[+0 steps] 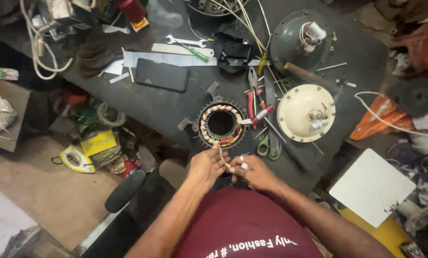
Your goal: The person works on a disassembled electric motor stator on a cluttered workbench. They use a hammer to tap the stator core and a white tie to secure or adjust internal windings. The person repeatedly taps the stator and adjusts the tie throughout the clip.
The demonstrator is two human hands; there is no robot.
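Observation:
A round motor stator (221, 124) with copper windings lies on the dark workbench (171, 107) just beyond my hands. A thin pale lead wire (220, 154) runs from its near edge down between my hands. My left hand (207, 166) pinches the wire close to the stator. My right hand (252, 171) holds the wire's lower end, with a small white sleeve at the fingertips. Both hands touch at the bench's near edge.
Red-handled pliers (253, 109), scissors (266, 143) and a cream motor cover (305, 112) lie right of the stator. A dark dome cover (297, 40), a spanner (185, 41), a green screwdriver (195, 51) and a black phone (162, 74) lie farther back. A white board (371, 185) sits at right.

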